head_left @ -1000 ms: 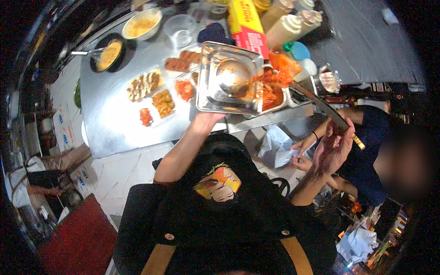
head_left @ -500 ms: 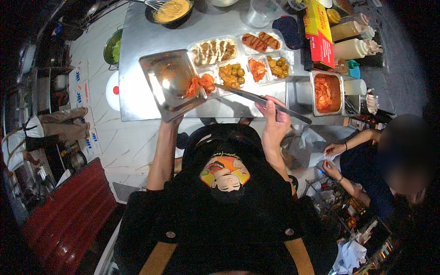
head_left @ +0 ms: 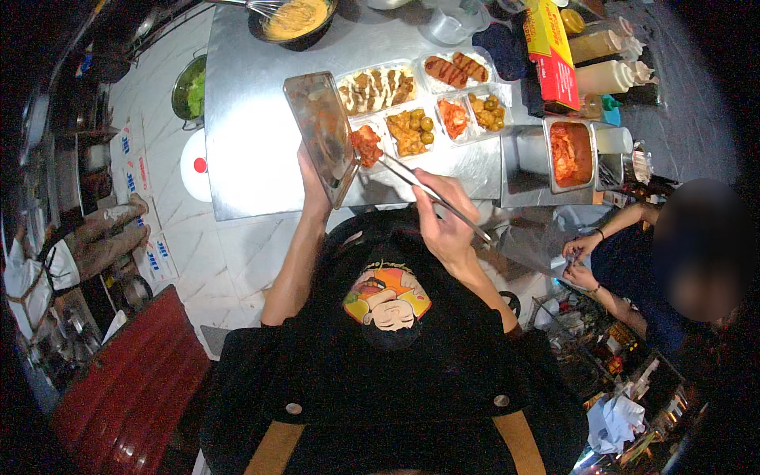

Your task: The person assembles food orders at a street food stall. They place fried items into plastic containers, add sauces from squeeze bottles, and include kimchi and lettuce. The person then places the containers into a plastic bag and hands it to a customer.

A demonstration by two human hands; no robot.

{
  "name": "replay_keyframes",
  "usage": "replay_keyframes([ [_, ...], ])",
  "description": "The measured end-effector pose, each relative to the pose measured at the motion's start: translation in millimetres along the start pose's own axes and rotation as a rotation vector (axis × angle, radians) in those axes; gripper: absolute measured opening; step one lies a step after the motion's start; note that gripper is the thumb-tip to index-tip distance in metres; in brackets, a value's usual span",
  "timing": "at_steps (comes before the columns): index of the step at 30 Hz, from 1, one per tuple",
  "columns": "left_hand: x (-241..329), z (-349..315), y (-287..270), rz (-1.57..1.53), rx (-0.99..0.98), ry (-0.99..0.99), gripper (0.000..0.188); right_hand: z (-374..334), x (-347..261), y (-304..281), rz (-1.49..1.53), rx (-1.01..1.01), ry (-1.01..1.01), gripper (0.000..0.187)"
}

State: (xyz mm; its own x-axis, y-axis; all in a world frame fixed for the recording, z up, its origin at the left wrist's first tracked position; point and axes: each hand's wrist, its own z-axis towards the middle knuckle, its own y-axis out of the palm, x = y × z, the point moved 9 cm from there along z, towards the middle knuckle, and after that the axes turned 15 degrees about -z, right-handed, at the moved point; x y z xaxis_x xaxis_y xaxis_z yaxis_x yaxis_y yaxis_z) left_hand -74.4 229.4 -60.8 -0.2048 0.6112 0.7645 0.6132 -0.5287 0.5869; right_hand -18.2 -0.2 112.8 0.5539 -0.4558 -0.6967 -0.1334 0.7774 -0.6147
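My left hand (head_left: 314,184) grips a metal food pan (head_left: 321,131) by its near side and holds it steeply tilted. The pan's inside is smeared with red sauce. Its lower right edge rests over or beside a clear meal tray. Red kimchi (head_left: 366,146) lies in that tray's small near-left compartment. Closed round metal tongs (head_left: 451,207), my right hand (head_left: 450,218) has their tips at the kimchi. Beside it are brown pieces with green olive-like balls (head_left: 410,132), and behind, sauce-striped meat (head_left: 378,89). A second tray holds two sausages (head_left: 457,70), kimchi (head_left: 454,119) and similar brown pieces (head_left: 487,112).
A deep metal container of kimchi (head_left: 570,154) stands at the table's right edge. Squeeze bottles (head_left: 606,77) and a red-yellow box (head_left: 552,63) are behind it. A bowl of yellow sauce with a whisk (head_left: 293,20) sits far left. A co-worker's hands (head_left: 582,261) are at right.
The pan has tipped up more steeply and moved right. My right hand has moved left and nearer. The kimchi has gone from the pan's edge into the tray compartment.
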Motion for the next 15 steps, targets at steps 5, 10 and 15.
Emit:
replay_keyframes([
  [5, -5.0, -4.3, -21.7, -0.286, 0.013, -0.188, 0.063, -3.9, 33.0, -2.8, -0.030, 0.094, 0.060, 0.019],
  [10, -7.4, -16.1, -1.4, -0.419, 0.013, -0.319, 0.091, -27.8, 119.1, 15.6, 0.336, 0.063, 0.570, 0.021],
  [15, -0.7, -21.9, 47.3, -0.292, -0.091, -0.299, 0.066, -35.4, 190.3, -121.9, 0.712, 0.444, 0.736, 0.027],
])
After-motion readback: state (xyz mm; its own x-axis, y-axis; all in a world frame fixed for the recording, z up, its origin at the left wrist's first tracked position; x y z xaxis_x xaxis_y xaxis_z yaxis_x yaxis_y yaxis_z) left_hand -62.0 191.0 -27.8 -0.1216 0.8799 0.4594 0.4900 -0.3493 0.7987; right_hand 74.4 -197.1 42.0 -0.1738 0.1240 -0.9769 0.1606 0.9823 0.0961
